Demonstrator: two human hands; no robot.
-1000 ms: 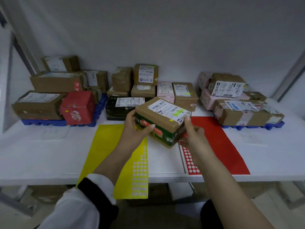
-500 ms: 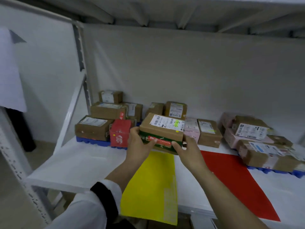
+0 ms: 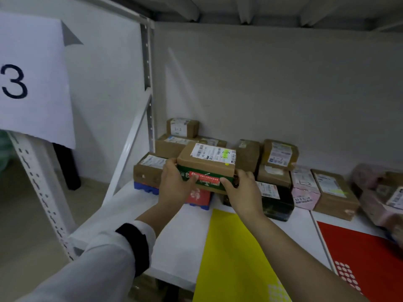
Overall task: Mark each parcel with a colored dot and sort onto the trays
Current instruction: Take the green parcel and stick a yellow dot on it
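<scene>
Brown on top and green on its sides, the parcel now hangs over the left end of the shelf. A second ago it was held above the gap between the yellow sheet and the red sheet. The left hand clasps its left end, thumb on the near green face, and the right hand clasps the right end likewise. Each grip is closed on the parcel, which seems to rest on nothing below.

A small yellow dot sits on the brown top just under the right corner of the white label, so marking looks finished for this one. The carry leftward has brought the parcel above the red box at the near edge of the blue tray, with the stacked brown boxes just behind.

I judge this to be the sorting step, with that left tray as the goal. Only the set-down is left. The pile is crowded, so the parcel will need a level landing.
</scene>
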